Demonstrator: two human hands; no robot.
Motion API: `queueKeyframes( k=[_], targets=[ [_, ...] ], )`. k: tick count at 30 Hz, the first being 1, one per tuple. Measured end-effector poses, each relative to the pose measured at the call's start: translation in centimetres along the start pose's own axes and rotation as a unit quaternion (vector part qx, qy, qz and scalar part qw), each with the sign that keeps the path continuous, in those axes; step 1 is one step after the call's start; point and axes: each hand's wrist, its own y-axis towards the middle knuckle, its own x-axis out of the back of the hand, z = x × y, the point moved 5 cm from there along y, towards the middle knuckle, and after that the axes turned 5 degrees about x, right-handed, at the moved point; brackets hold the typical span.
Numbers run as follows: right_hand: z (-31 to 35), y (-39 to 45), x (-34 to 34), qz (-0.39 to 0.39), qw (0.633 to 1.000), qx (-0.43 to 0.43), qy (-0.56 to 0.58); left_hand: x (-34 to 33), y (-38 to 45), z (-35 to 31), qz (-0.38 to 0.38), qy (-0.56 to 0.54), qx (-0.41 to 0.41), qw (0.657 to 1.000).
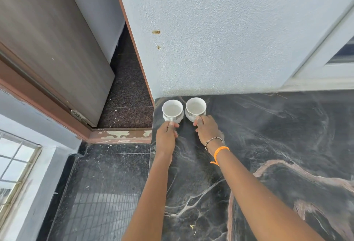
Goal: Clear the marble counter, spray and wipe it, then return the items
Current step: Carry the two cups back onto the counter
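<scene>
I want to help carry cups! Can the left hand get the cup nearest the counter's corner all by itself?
Probably yes. The left hand already has its fingers at the handle of the left cup, which stands upright on the marble counter. Nothing blocks it; the right hand is busy with the right cup.

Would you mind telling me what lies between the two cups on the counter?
Nothing: the head view shows only a narrow strip of bare counter between the left cup and the right cup.

Glossy dark veined marble counter [277,145], 2 glazed white ceramic cups [172,110], rough textured wall [220,39]
</scene>
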Motion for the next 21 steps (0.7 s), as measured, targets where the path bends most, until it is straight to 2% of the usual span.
queueKeyframes(
  k=[5,8,12,16,21],
  targets=[
    [-0.4,-0.4,0.3,-0.008,0.999,-0.017,0.029,-0.2,-0.4,-0.1,-0.006,-0.02,0.013,1.0],
    [-1.4,-1.5,1.1,-0.028,0.998,-0.037,0.047,-0.1,-1.6,0.4,-0.035,-0.051,0.041,0.997],
    [-2.2,-3.9,2.5,-0.032,0.991,-0.046,0.118,-0.5,-4.5,1.0,-0.06,-0.085,0.082,0.991],
    [-3.1,-7.6,4.9,-0.021,0.98,-0.056,0.192,-2.6,-9.4,1.3,-0.021,-0.085,0.1,0.991],
    [-4.9,-12.2,9.4,-0.021,0.973,-0.05,0.225,-6.9,-15.6,1.1,0.046,-0.088,0.096,0.99]
  ],
)
